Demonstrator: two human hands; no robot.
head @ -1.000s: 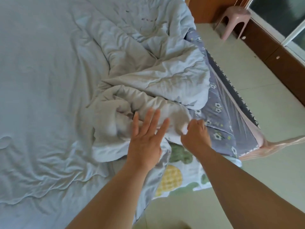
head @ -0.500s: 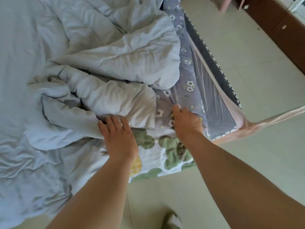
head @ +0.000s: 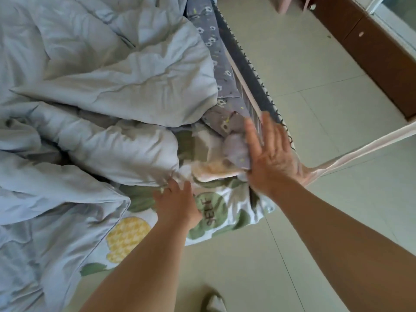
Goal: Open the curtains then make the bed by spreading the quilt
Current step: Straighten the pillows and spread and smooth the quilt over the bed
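So the pale blue quilt (head: 101, 91) is all bunched up on the left and middle of the bed, folded over itself in fat rolls, nowhere near spread out. Its near corner flops over the fruit-print sheet (head: 128, 235), which is why the pineapple only half shows.

The left hand (head: 177, 206) reaches in right at the quilt's near edge with its fingertips tucked against the hem. My guess is it's hunting for a corner to pull, but the blur means I honestly can't tell if it's gripping anything yet.

Further right, the right hand (head: 272, 158) is released, fingers straight and spread, flat against a wad of purple flowered cloth (head: 236, 152) at the bed's right edge. It looks like it's shoving that out of the way so the quilt can lie flat.

A pink strip (head: 360, 143) runs off right over the tiled floor (head: 315, 221). No curtains in view.
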